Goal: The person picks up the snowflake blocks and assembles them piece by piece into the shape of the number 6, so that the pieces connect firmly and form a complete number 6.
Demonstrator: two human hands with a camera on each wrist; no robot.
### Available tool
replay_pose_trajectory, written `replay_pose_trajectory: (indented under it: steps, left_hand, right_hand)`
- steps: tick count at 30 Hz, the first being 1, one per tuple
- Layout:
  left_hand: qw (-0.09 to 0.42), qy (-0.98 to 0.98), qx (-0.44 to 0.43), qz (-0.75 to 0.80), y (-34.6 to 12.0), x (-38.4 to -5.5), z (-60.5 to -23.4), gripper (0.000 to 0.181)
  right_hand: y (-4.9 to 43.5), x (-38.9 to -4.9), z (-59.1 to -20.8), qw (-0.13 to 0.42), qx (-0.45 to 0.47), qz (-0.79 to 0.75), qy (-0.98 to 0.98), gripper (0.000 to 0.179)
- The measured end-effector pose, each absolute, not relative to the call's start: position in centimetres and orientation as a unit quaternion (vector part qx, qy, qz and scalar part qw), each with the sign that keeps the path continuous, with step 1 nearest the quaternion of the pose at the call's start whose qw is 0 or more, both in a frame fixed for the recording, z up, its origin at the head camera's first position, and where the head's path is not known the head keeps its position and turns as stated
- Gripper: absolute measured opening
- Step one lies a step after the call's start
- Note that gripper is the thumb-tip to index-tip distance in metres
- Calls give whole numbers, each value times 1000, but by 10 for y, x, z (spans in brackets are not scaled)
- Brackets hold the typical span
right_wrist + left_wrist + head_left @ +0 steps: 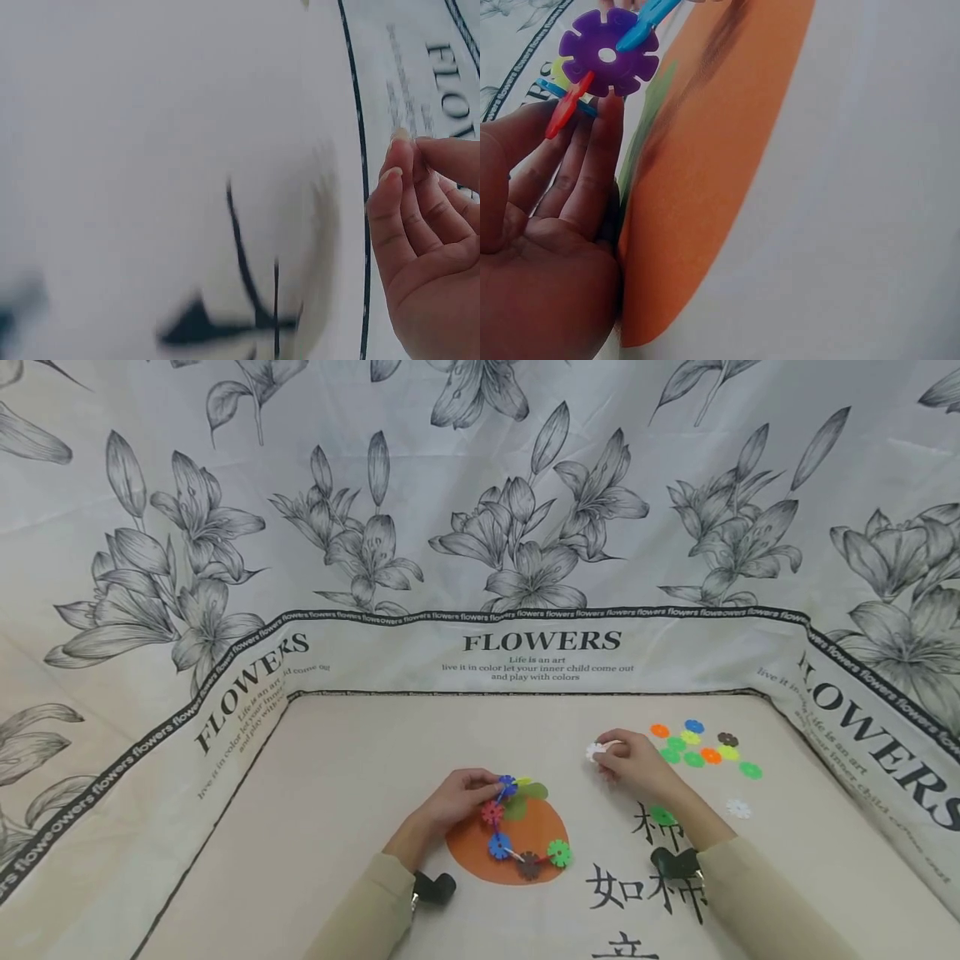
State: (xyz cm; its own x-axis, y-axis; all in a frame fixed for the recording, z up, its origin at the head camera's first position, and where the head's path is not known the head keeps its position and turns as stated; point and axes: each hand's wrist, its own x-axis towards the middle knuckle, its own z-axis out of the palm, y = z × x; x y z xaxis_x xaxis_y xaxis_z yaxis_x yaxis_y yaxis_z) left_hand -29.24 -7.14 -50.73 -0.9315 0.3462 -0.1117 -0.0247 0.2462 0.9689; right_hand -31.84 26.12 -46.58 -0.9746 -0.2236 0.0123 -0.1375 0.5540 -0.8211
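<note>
My left hand pinches a blue notched plastic disc at the upper end of a chain of interlocking snowflake discs. The chain curves down over a printed orange persimmon, through a brown disc to a green disc. Close up in the left wrist view, a purple disc has a red disc slotted into it by my fingertips. Farther right, my right hand pinches a white snowflake disc. The right wrist view shows thumb and fingertips together, with that disc hidden.
Several loose discs in orange, green, yellow, blue and brown lie at the back right, including an orange disc. A white disc lies nearer. One green disc sits by the right forearm. Flower-printed cloth walls the table's back and sides.
</note>
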Motion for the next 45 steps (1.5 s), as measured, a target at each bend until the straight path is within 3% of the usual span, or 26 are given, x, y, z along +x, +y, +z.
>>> replay_pose_trajectory:
  steps: [7,18,45]
  left_hand:
    - [152,775,108,604,-70,-292,-507,22]
    - [149,774,114,605,-71,-287,-501,23]
    - [142,771,95,614,-71,-290,-507,23]
  right_hand:
    - [231,-304,-462,86,-168,-539,821,35]
    - [202,-292,-468,147,-188,-587,774,37]
    - [188,-291,-478,158,-203,-588,767,31]
